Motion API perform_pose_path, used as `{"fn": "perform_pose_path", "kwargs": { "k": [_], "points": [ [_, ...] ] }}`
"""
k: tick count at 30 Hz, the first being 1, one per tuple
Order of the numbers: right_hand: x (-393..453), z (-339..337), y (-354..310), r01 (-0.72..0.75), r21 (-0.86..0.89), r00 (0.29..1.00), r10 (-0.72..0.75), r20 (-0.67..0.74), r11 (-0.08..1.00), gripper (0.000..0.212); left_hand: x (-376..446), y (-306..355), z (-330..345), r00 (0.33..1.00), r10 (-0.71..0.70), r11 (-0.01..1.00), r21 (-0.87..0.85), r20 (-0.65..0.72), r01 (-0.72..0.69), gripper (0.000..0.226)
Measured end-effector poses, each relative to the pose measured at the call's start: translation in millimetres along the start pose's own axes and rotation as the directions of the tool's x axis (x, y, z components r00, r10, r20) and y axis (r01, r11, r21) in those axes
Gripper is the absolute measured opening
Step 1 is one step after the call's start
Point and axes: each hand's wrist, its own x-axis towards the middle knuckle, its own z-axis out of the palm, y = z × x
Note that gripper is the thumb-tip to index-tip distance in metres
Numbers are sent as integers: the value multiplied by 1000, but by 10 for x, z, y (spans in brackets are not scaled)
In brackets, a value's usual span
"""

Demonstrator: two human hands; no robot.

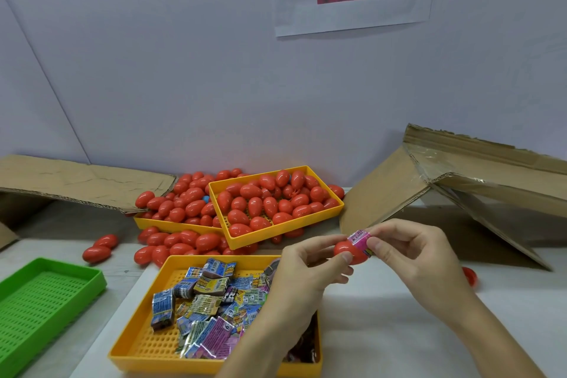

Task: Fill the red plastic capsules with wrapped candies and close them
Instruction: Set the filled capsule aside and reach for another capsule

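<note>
Between both hands — capsule half (349, 252) (candy (359, 239) poking out).

Three yellow trays (277, 232), one green tray (46, 294), two hands (310, 267), two cardboard sheets (429, 181).

L hand (310, 258) & R hand (411, 250) both pinching, fingertips facing.
</note>
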Motion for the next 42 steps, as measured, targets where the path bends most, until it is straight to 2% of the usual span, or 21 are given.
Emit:
{"fn": "perform_pose_path", "kwargs": {
  "k": [13,19,25,31,36,40,42],
  "points": [
    [1,-20,25,-18,3,999,18,40,1000,21,-18,20,5,1000,12,1000,-17,22,-12,28],
    [0,-24,26,-5,-18,998,6,56,1000,19,-28,19,12,999,23,1000,-1,29,-23,20],
    [1,18,13,-9,-22,999,8,-44,1000,16,-17,4,30,999,41,999,-13,-11,-41,18],
    [15,72,-26,9,46,992,-3,-127,999,23,-35,39,43,994,104,994,-24,-44,-106,18],
    [15,131,-5,-113,141,992,120,-44,984,41,-40,39,39,990,138,990,-18,-40,-138,21],
    [7,177,-17,-103,176,992,115,-56,979,45,-35,14,54,985,156,986,-40,-70,-159,31],
    [3,196,-19,-96,176,992,108,-63,980,45,-31,0,70,985,151,985,-65,-84,-157,29]
  ]
}}
